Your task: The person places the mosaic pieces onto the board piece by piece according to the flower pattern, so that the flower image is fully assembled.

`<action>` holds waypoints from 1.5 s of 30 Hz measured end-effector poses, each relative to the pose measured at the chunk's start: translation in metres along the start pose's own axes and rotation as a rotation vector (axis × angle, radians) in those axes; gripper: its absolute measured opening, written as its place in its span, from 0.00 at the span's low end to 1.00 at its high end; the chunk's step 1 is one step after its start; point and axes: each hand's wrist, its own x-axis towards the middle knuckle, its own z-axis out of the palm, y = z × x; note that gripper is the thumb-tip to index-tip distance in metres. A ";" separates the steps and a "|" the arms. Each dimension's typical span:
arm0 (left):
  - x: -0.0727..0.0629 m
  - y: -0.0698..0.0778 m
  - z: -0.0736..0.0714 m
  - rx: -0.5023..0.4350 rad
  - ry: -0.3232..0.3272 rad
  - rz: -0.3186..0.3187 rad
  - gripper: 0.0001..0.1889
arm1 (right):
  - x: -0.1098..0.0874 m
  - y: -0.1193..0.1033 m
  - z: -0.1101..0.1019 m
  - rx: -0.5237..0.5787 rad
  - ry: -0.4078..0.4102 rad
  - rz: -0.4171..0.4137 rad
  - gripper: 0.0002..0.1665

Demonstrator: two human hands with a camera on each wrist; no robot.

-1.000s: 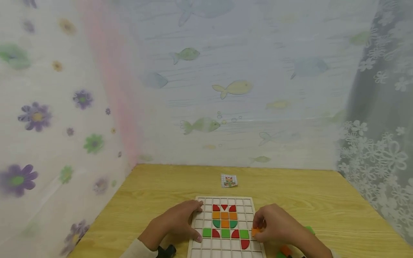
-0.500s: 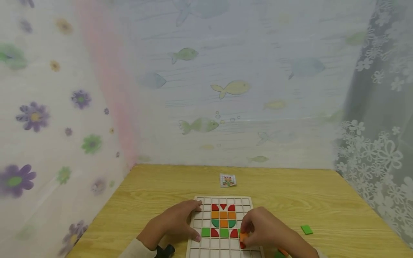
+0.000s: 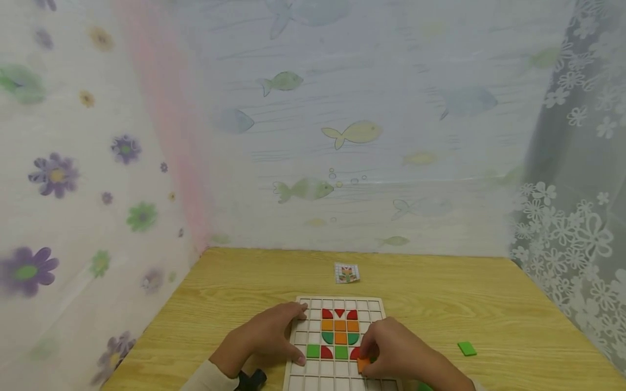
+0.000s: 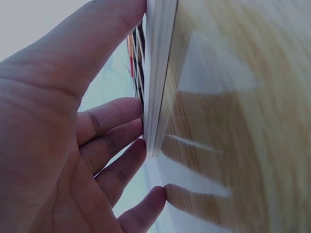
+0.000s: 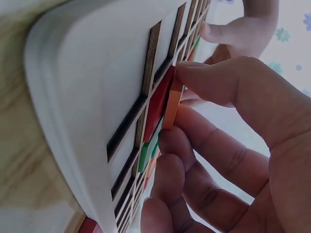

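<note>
A pale wooden grid board (image 3: 313, 369) lies on the table, holding red, orange, green and teal tiles in a symmetrical pattern. My right hand (image 3: 396, 350) pinches an orange square tile (image 3: 363, 365) between thumb and fingers over the board's right part. The right wrist view shows that orange tile (image 5: 172, 104) right beside a red tile (image 5: 158, 104); whether they touch is unclear. My left hand (image 3: 269, 331) rests along the board's left edge, fingers spread and loosely bent. Its thumb and fingertips touch the board edge (image 4: 158, 73). The right hand hides several cells.
Beyond the board lies a small card (image 3: 347, 273) printed with a coloured tile pattern. One loose green square tile (image 3: 467, 348) is on the table to the right. A dark object (image 3: 251, 380) sits by the left wrist, and part of a green piece (image 3: 424, 386) shows near the right forearm.
My right hand has carried the orange tile leftward from the board's right edge to over the tiled rows. The left hand stays put on the board edge.
</note>
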 end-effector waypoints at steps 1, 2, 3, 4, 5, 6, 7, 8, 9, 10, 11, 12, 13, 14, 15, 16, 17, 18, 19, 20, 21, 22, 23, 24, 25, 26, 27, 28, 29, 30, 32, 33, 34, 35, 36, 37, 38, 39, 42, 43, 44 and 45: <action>0.000 0.000 0.000 -0.002 -0.001 -0.003 0.50 | 0.000 0.000 0.000 -0.001 0.000 0.000 0.07; 0.000 0.000 0.000 -0.005 -0.001 -0.004 0.49 | 0.000 -0.001 0.001 -0.001 -0.003 0.002 0.07; -0.001 0.000 0.000 -0.006 -0.001 -0.003 0.49 | 0.000 -0.001 0.001 0.000 -0.004 0.003 0.07; -0.001 0.000 0.000 -0.008 -0.001 -0.005 0.49 | 0.000 -0.002 0.001 0.004 -0.006 0.006 0.07; -0.001 0.000 0.000 -0.010 -0.002 -0.006 0.48 | 0.000 -0.003 0.001 0.005 -0.007 0.004 0.06; -0.001 0.001 0.000 -0.011 -0.002 -0.005 0.48 | 0.001 -0.003 0.002 0.007 -0.009 0.005 0.06; -0.001 0.001 0.000 -0.014 -0.001 -0.006 0.49 | 0.001 -0.004 0.002 0.008 -0.010 0.004 0.06; -0.001 0.001 -0.001 -0.016 -0.002 -0.006 0.49 | 0.001 -0.005 0.002 0.009 -0.012 0.005 0.05; -0.001 0.002 -0.001 -0.016 -0.002 -0.006 0.49 | 0.001 -0.005 0.002 0.011 -0.013 0.004 0.05; -0.001 0.002 -0.001 -0.017 -0.002 -0.005 0.50 | 0.001 -0.006 0.002 0.013 -0.014 0.004 0.05; -0.001 0.002 -0.001 -0.019 -0.002 -0.004 0.51 | 0.001 -0.006 0.003 0.015 -0.014 0.002 0.05; -0.001 0.002 -0.001 -0.018 -0.001 -0.003 0.52 | 0.001 -0.007 0.003 0.019 -0.015 0.001 0.05; -0.002 0.002 -0.001 -0.017 -0.002 -0.003 0.52 | 0.000 -0.008 0.002 0.025 -0.017 -0.002 0.05; -0.002 0.002 -0.002 -0.015 -0.002 -0.001 0.53 | 0.000 -0.008 0.002 0.032 -0.018 -0.005 0.06; -0.002 0.002 -0.002 -0.014 -0.002 0.001 0.53 | 0.000 -0.008 0.002 0.038 -0.019 -0.006 0.06; -0.002 0.002 -0.002 -0.013 -0.001 0.004 0.53 | 0.000 -0.009 0.002 0.044 -0.021 -0.006 0.06; -0.002 0.002 -0.002 -0.015 -0.001 0.005 0.54 | 0.000 -0.009 0.002 0.049 -0.023 -0.008 0.06; -0.002 0.002 -0.002 -0.017 -0.001 0.004 0.53 | 0.001 -0.009 0.002 0.053 -0.024 -0.011 0.06; -0.002 0.002 -0.003 -0.019 -0.001 0.006 0.53 | 0.001 -0.009 0.002 0.053 -0.025 -0.012 0.07; -0.002 0.002 -0.003 -0.021 -0.001 0.007 0.53 | 0.001 -0.009 0.002 0.054 -0.026 -0.012 0.07; -0.002 0.002 -0.003 -0.022 -0.002 0.009 0.53 | 0.002 -0.008 0.002 0.054 -0.026 -0.013 0.07; -0.002 0.002 -0.003 -0.022 -0.002 0.010 0.53 | 0.002 -0.008 0.003 0.052 -0.027 -0.014 0.07; -0.001 0.001 -0.003 -0.023 -0.002 0.011 0.53 | 0.003 -0.008 0.003 0.050 -0.026 -0.016 0.07; -0.001 0.001 -0.003 -0.023 -0.003 0.010 0.53 | 0.003 -0.008 0.003 0.052 -0.027 -0.015 0.07; -0.001 0.001 -0.003 -0.022 -0.004 0.010 0.53 | 0.004 -0.007 0.004 0.052 -0.026 -0.015 0.07; -0.001 0.001 -0.003 -0.022 -0.004 0.009 0.53 | 0.004 -0.007 0.004 0.054 -0.025 -0.015 0.07; 0.000 0.000 -0.003 -0.023 -0.005 0.007 0.53 | 0.004 -0.007 0.005 0.055 -0.025 -0.016 0.07; 0.000 0.000 -0.003 -0.022 -0.005 0.006 0.53 | 0.004 -0.006 0.005 0.059 -0.024 -0.016 0.07; 0.000 0.000 -0.003 -0.023 -0.007 0.006 0.52 | 0.004 -0.006 0.006 0.061 -0.022 -0.021 0.07; 0.000 0.000 -0.002 -0.023 -0.007 0.005 0.52 | 0.004 -0.006 0.006 0.063 -0.021 -0.024 0.07; 0.001 0.000 -0.001 -0.020 -0.010 0.004 0.49 | 0.003 -0.005 0.008 0.063 -0.023 -0.028 0.08; 0.001 0.000 0.000 -0.019 -0.012 0.003 0.49 | 0.003 -0.005 0.008 0.063 -0.025 -0.030 0.08; 0.000 0.000 0.000 -0.018 -0.012 0.001 0.49 | 0.003 -0.005 0.009 0.062 -0.026 -0.033 0.08; 0.001 -0.001 0.001 -0.016 -0.013 0.000 0.48 | 0.003 -0.005 0.009 0.059 -0.027 -0.034 0.08; 0.001 -0.001 0.001 -0.015 -0.013 -0.003 0.48 | 0.003 -0.005 0.009 0.056 -0.028 -0.033 0.08; 0.001 -0.001 0.001 -0.014 -0.013 -0.005 0.48 | 0.003 -0.005 0.009 0.053 -0.027 -0.034 0.08; 0.001 -0.001 0.001 -0.013 -0.010 -0.005 0.48 | 0.004 -0.005 0.009 0.047 -0.025 -0.036 0.08; 0.001 -0.001 0.001 -0.011 -0.007 0.000 0.49 | 0.004 -0.005 0.009 0.048 -0.024 -0.036 0.08; 0.000 -0.001 0.000 -0.004 -0.001 0.016 0.49 | 0.004 -0.005 0.009 0.049 -0.022 -0.044 0.08; 0.000 -0.001 0.000 0.000 0.001 0.021 0.49 | 0.004 -0.004 0.009 0.051 -0.023 -0.046 0.08; -0.001 -0.001 -0.001 0.002 0.002 0.027 0.50 | 0.004 -0.004 0.008 0.053 -0.025 -0.049 0.09; -0.001 0.000 -0.001 0.004 0.003 0.031 0.50 | 0.004 -0.004 0.008 0.058 -0.027 -0.048 0.09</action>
